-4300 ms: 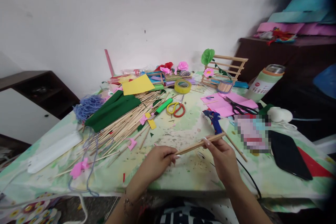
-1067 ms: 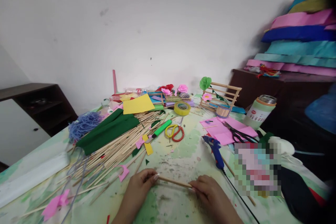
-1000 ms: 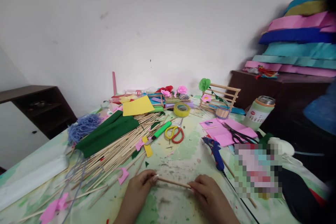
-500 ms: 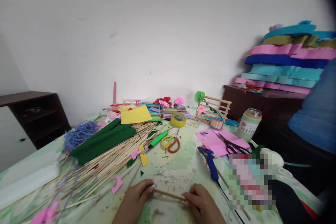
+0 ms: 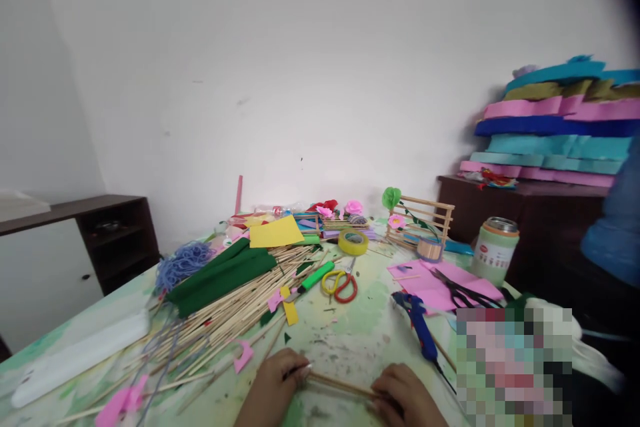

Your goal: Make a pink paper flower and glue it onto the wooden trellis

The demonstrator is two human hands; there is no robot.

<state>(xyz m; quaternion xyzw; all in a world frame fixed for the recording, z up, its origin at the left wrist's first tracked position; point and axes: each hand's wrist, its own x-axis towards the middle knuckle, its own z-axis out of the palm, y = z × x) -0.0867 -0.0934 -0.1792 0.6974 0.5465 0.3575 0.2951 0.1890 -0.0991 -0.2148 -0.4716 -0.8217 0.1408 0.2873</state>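
Observation:
Thin wooden sticks (image 5: pixel 344 383), lying side by side, stretch between my hands just above the near part of the table. My left hand (image 5: pixel 278 381) pinches their left end, thumb and fingers pressed together. At the other end, the fingers of my right hand (image 5: pixel 409 395) are closed on the same sticks. How many there are I cannot tell. A blue hot glue gun (image 5: pixel 419 325) lies beyond my right hand, its cord running toward me. Ahead of my hands are red-and-yellow scissors (image 5: pixel 345 285) and a green utility knife (image 5: pixel 315 277).
A long pile of loose sticks (image 5: pixel 250 290), green crepe paper (image 5: pixel 225 285) and purple yarn (image 5: pixel 183 265) cover the left side. A tape roll (image 5: pixel 353 242), a small stick fence (image 5: pixel 425 210), black scissors (image 5: pixel 457 287) on pink paper (image 5: pixel 417 280) and a thermos (image 5: pixel 495 253) stand or lie farther off.
My view has swung slightly left, so the table's contents appear farther right and lower. Both hands still hold the sticks, which have turned a little so that more than one shows.

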